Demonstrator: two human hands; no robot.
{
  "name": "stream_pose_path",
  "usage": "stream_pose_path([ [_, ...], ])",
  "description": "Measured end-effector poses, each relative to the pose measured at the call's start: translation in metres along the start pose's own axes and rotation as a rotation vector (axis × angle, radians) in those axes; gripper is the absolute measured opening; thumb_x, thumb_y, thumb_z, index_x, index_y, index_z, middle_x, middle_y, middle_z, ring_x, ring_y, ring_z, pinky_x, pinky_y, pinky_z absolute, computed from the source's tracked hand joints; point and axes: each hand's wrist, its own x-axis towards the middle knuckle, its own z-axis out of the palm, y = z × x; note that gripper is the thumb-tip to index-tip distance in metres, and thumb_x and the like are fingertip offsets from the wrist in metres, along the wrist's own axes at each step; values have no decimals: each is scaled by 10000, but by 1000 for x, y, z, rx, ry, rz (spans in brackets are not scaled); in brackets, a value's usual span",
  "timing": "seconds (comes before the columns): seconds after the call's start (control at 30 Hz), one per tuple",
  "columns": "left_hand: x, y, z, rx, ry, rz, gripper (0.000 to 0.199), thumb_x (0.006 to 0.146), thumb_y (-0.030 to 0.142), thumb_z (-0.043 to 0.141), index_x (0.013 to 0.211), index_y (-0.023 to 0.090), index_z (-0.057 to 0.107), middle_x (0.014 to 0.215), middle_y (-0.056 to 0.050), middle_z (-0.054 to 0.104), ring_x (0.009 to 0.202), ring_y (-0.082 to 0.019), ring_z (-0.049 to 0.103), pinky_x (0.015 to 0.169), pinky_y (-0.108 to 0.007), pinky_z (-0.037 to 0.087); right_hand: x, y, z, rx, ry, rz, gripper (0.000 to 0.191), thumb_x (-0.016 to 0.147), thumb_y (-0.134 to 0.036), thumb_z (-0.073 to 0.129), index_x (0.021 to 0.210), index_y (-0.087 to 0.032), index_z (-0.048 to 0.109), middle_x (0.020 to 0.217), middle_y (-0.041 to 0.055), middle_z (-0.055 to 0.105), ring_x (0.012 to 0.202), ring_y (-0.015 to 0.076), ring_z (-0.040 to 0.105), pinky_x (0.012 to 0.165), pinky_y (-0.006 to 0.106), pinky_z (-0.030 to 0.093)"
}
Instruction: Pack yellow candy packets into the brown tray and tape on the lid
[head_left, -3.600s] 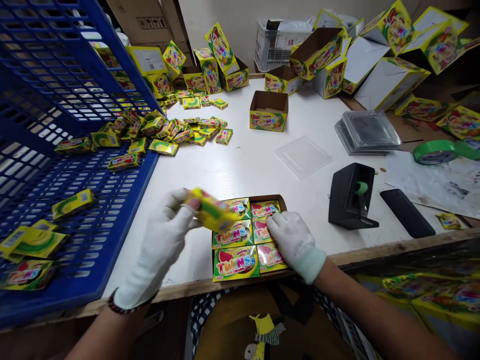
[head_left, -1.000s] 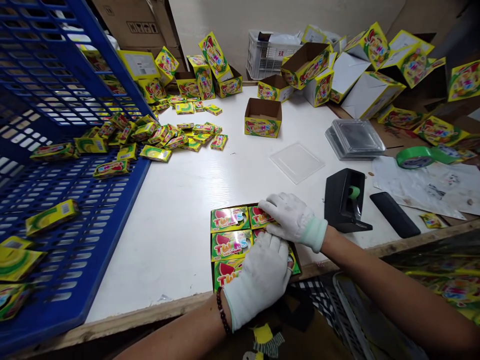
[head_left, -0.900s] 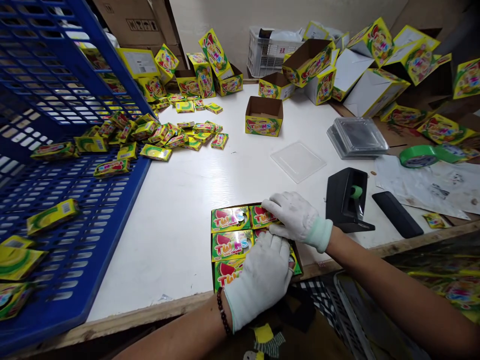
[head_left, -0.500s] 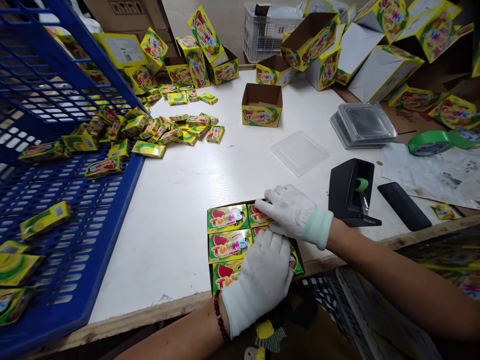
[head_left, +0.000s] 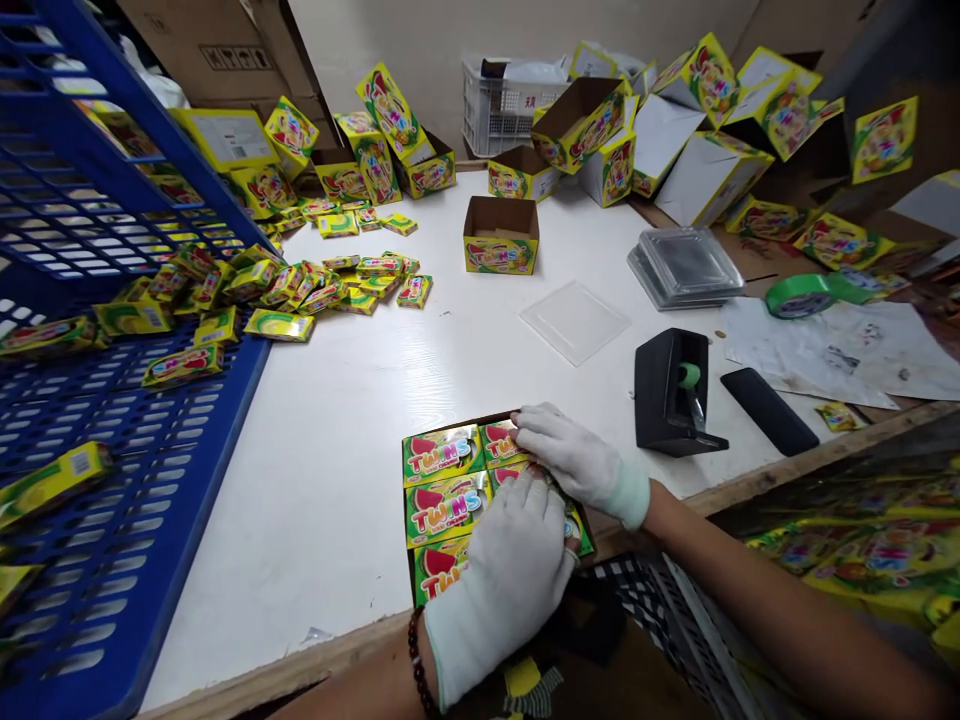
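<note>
A display box [head_left: 407, 560] packed with green TWINS candy packs [head_left: 448, 508] sits at the table's front edge. Across the packs on its right half lies my left hand [head_left: 499, 575], white-gloved, fingers stretched forward and flat, with a beaded bracelet at the wrist. My right hand [head_left: 574, 460], also gloved, rests its extended fingers on the box's far right corner and the packs there. Neither hand grasps anything that I can see. Both hands cover part of the right-hand packs. Beyond them lies a clear plastic lid [head_left: 576, 322].
A blue crate [head_left: 180, 520] with loose candy packs [head_left: 281, 325] spilling onto the table [head_left: 322, 420] stands left. An unfilled box [head_left: 500, 245] is behind. To the right are a tape dispenser [head_left: 667, 395], stacked plastic lids [head_left: 684, 265], green tape [head_left: 799, 296] and a black phone-like slab [head_left: 770, 410].
The camera view has shifted, so the table's contents appear lower and further left. Both hands remain on the box; their fingers have moved only slightly.
</note>
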Motion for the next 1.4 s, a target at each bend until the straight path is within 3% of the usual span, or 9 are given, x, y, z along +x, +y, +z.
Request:
stream_pose_path([
  [0.13,13,-13,-21,24,3,43,232,932,280,415,931,155,610,931,-95,576,867,-281,539,791,-482,515,-12,16,-6,322,375,344,370,969,-238,413,1287,-130,568,1333,133,577,1256,167,536,1103,355,430],
  [0.27,38,-38,-22,120,45,117,332,906,142,414,1192,102,579,1219,-137,543,1162,-293,477,1021,-457,428,1,26,-3,622,224,601,435,913,-383,479,1197,-85,618,1238,140,640,1156,198,602,1069,358,448],
  [0.6,40,-45,3,189,-59,96,416,957,227,382,1293,39,536,1276,-192,522,1243,-329,447,1091,-487,362,18,30,19,615,153,714,343,749,-119,397,1027,-106,599,1004,73,664,956,166,610,941,330,477],
  [0.8,36,-47,-12,156,-93,165,332,971,303,393,1122,119,626,1159,-127,593,1150,-305,507,1136,-562,248,8,23,12,914,57,669,612,761,-144,438,1368,-87,396,1357,144,542,1185,170,568,1065,337,437],
  [0.97,30,-43,-13,107,-109,129,331,956,323,415,1036,103,648,1131,-147,619,1147,-308,523,1139,-524,274,-5,20,29,576,84,780,747,859,-189,411,1549,-94,139,1552,161,312,1437,202,331,1216,432,234],
  [1.07,27,-49,-21,-50,-54,201,256,941,329,467,957,138,637,1032,-101,645,1046,-252,566,1057,-456,390,-11,15,34,402,93,712,763,917,-279,416,1561,-88,55,1563,194,270,1452,238,305,1191,481,287],
  [1.17,25,-85,-32,-291,168,224,204,946,287,474,974,164,634,1022,-59,662,993,-167,594,958,-332,471,-14,-10,37,-28,236,536,711,951,-275,413,1570,-164,83,1600,167,184,1488,284,204,1178,547,289],
  [1.27,28,-161,-37,-263,457,-34,299,952,307,476,1159,136,609,1226,-96,628,1194,-158,549,1065,-292,426,-20,-45,45,-365,261,282,784,881,-115,425,1580,-143,70,1600,191,164,1488,344,166,1148,587,307],
  [1.4,34,-300,-42,216,219,-511,464,865,166,463,1321,127,533,1441,-132,426,1319,-218,417,1115,-297,332,-27,-59,69,-563,127,64,914,764,-143,496,1577,-59,87,1509,206,376,1389,383,365,1026,552,439],
])
